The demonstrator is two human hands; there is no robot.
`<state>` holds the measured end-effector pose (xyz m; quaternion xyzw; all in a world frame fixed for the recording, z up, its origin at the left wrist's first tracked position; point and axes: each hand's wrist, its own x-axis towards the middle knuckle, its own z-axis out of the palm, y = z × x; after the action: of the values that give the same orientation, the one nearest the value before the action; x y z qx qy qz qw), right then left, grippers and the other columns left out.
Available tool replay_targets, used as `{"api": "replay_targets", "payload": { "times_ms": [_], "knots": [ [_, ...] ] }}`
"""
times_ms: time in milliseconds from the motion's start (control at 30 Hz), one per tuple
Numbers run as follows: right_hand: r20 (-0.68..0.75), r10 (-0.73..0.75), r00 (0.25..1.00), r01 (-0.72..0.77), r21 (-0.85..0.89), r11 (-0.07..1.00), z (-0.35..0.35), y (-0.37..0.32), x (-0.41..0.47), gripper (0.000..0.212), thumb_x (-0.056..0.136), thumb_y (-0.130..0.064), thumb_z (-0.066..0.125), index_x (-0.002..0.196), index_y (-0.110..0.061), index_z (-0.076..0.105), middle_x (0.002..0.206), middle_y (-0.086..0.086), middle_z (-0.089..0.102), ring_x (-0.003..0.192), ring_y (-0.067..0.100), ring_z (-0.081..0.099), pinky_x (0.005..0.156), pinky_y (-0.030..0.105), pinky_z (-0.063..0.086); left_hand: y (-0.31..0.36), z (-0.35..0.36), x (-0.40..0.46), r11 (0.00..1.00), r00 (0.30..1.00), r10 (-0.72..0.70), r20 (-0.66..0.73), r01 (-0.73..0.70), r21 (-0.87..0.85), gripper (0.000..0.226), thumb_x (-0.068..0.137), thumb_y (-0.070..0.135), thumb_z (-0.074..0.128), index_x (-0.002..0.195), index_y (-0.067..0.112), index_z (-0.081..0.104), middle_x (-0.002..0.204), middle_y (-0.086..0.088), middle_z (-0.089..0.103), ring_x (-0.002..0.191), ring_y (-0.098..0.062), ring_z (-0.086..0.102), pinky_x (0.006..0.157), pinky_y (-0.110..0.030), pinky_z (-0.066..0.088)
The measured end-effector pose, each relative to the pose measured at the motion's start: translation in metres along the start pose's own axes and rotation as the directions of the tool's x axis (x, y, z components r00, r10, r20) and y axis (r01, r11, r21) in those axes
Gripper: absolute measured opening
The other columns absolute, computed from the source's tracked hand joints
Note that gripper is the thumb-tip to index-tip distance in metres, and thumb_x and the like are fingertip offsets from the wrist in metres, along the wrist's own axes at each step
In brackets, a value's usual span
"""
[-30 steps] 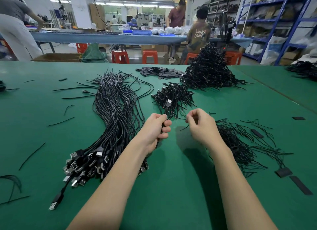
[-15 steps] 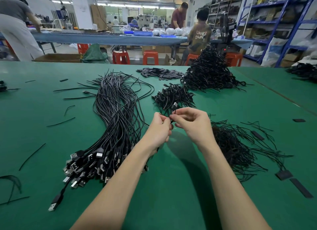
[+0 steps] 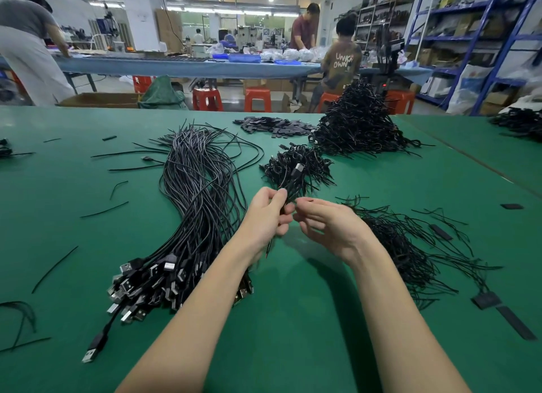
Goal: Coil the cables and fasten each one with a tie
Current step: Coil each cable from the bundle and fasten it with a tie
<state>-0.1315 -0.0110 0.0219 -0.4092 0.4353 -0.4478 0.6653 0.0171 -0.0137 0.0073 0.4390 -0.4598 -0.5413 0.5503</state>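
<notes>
One coiled black cable (image 3: 289,191) is held above the green table (image 3: 293,319) at frame centre, the left hand (image 3: 268,216) curled round it, with a thin end showing below the palm. The right hand (image 3: 325,225) sits just beside it at 3 o'clock, fingers curled, tips meeting at the coil; whether they pinch a tie cannot be told.

At 12 o'clock from the hands lies one small heap of coiled cables (image 3: 296,169); at 1 o'clock, further back, one large heap (image 3: 359,128).

At 9 o'clock lies one long bundle of uncoiled USB cables (image 3: 193,193), plugs toward the near edge; too many to count.

At 3 to 4 o'clock lies one loose pile of black wire ties (image 3: 404,246).

One scatter of flat black strips (image 3: 275,125) lies at 12 o'clock, far back.

Three red stools (image 3: 206,99) stand beyond the table.
</notes>
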Motion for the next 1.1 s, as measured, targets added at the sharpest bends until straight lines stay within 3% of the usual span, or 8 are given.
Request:
{"api": "replay_targets", "payload": {
  "times_ms": [167, 300, 400, 500, 667, 833, 967, 1100],
  "knots": [
    [0.098, 0.2, 0.975, -0.214, 0.167, 0.963, -0.017, 0.004, -0.002, 0.008, 0.071, -0.013, 0.078, 0.078, -0.013, 0.077, 0.076, -0.001, 0.073, 0.063, 0.007, 0.068, 0.043, 0.01, 0.047, 0.012, -0.01, -0.008, 0.999, 0.938, -0.027, 0.346, 0.018, 0.028, 0.021, 0.105, 0.016, 0.049, 0.087, 0.012, 0.04, 0.067, -0.001, 0.058, 0.052, -0.007, 0.037, 0.042, -0.014, 0.025],
    [0.147, 0.077, 0.986, -0.057, -0.141, 0.988, -0.036, -0.001, -0.004, 0.019, 0.081, -0.001, 0.071, 0.074, -0.015, 0.082, 0.069, -0.002, 0.072, 0.061, 0.004, 0.065, 0.047, 0.01, 0.043, 0.024, -0.023, -0.014, 0.975, 0.851, -0.052, 0.523, -0.07, 0.211, 0.017, 0.099, 0.018, 0.061, 0.085, 0.011, 0.053, 0.077, -0.009, 0.068, 0.056, -0.01, 0.039, 0.048, -0.016, 0.032],
    [0.192, 0.091, 0.977, -0.006, -0.405, 0.914, -0.043, -0.006, -0.009, 0.007, 0.075, -0.014, 0.078, 0.076, -0.018, 0.083, 0.069, 0.0, 0.073, 0.057, 0.003, 0.059, 0.049, 0.013, 0.039, 0.028, -0.027, -0.017, 0.906, 0.809, -0.129, 0.573, -0.139, 0.4, 0.013, 0.095, 0.021, 0.069, 0.085, 0.014, 0.064, 0.085, -0.009, 0.074, 0.058, -0.01, 0.043, 0.053, -0.018, 0.039],
    [0.151, 0.067, 0.986, 0.044, -0.629, 0.776, -0.042, -0.012, -0.011, 0.004, 0.08, -0.018, 0.084, 0.079, -0.021, 0.083, 0.068, -0.004, 0.072, 0.054, 0.001, 0.057, 0.052, 0.016, 0.041, 0.025, -0.026, -0.016, 0.79, 0.826, -0.172, 0.536, -0.209, 0.576, 0.015, 0.093, 0.026, 0.071, 0.087, 0.013, 0.067, 0.082, 0.001, 0.076, 0.053, -0.004, 0.045, 0.051, -0.016, 0.039],
    [0.05, -0.423, 0.905, 0.272, -0.832, 0.483, -0.018, -0.014, 0.001, 0.007, 0.08, -0.03, 0.083, 0.078, -0.036, 0.082, 0.054, -0.027, 0.063, 0.047, -0.008, 0.052, 0.048, 0.008, 0.033, 0.015, -0.021, -0.006, 0.614, 0.956, 0.05, 0.29, -0.258, 0.746, 0.015, 0.092, 0.036, 0.07, 0.088, 0.026, 0.06, 0.079, 0.014, 0.076, 0.049, -0.002, 0.048, 0.053, -0.019, 0.04],
    [0.028, -0.525, 0.85, 0.42, -0.636, 0.647, -0.003, -0.005, 0.004, 0.016, 0.081, -0.019, 0.085, 0.078, -0.035, 0.082, 0.075, -0.018, 0.069, 0.072, 0.005, 0.068, 0.069, 0.027, 0.057, 0.009, -0.023, 0.003, 0.833, 0.993, 0.091, 0.072, -0.115, 0.541, 0.012, 0.09, 0.027, 0.072, 0.097, 0.022, 0.063, 0.081, 0.01, 0.077, 0.066, -0.006, 0.063, 0.073, -0.027, 0.052],
    [0.06, -0.454, 0.889, 0.353, -0.722, 0.596, -0.004, -0.005, 0.002, 0.014, 0.084, -0.018, 0.081, 0.084, -0.032, 0.083, 0.076, -0.012, 0.074, 0.074, 0.018, 0.074, 0.078, 0.045, 0.062, 0.002, -0.019, 0.001, 0.622, 0.944, 0.325, 0.055, -0.257, 0.739, 0.01, 0.085, 0.021, 0.076, 0.089, 0.024, 0.067, 0.063, 0.024, 0.067, 0.068, 0.009, 0.063, 0.073, -0.009, 0.044],
    [0.044, -0.396, 0.917, 0.298, -0.735, 0.608, -0.003, -0.013, -0.001, 0.003, 0.078, -0.038, 0.085, 0.08, -0.039, 0.082, 0.069, -0.007, 0.076, 0.071, 0.022, 0.074, 0.077, 0.042, 0.063, 0.001, -0.017, -0.002, 0.49, 0.89, 0.429, 0.153, -0.372, 0.788, 0.01, 0.088, 0.015, 0.07, 0.096, 0.02, 0.067, 0.083, 0.009, 0.073, 0.076, -0.005, 0.065, 0.077, -0.021, 0.051]
  ]
}}
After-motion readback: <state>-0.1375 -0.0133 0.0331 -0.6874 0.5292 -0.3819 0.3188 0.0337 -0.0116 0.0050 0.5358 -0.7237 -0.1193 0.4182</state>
